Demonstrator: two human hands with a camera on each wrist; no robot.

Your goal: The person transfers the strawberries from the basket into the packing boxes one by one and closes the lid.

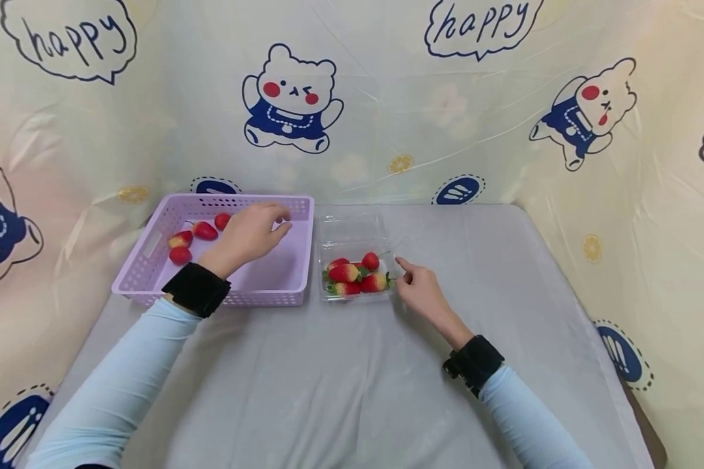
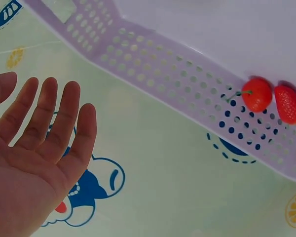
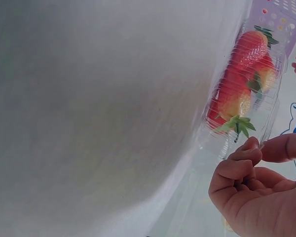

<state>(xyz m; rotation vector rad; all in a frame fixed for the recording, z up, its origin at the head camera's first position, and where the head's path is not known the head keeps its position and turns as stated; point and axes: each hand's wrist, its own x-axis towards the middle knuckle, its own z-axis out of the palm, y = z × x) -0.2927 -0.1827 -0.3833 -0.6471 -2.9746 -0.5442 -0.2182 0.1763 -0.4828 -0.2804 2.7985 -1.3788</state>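
My left hand (image 1: 248, 236) hovers over the lilac basket (image 1: 270, 298), fingers loosely bent in the head view and spread with a bare palm in the left wrist view. Inside the basket, at its left and back, lie several red fruits, among them a strawberry (image 1: 204, 230) and a round cherry-like fruit (image 2: 257, 94) with a green stem. My right hand (image 1: 425, 293) pinches the right rim of a clear plastic box (image 3: 274, 111) between thumb and forefinger. Several strawberries (image 1: 345, 273) and a round red fruit (image 1: 371, 261) fill the box.
Immediately right of the basket stands the box, its transparent lid (image 1: 352, 228) folded back toward the wall. Grey cloth (image 1: 305, 378) covers the table. A printed curtain (image 1: 381, 98) with bears surrounds the back and sides.
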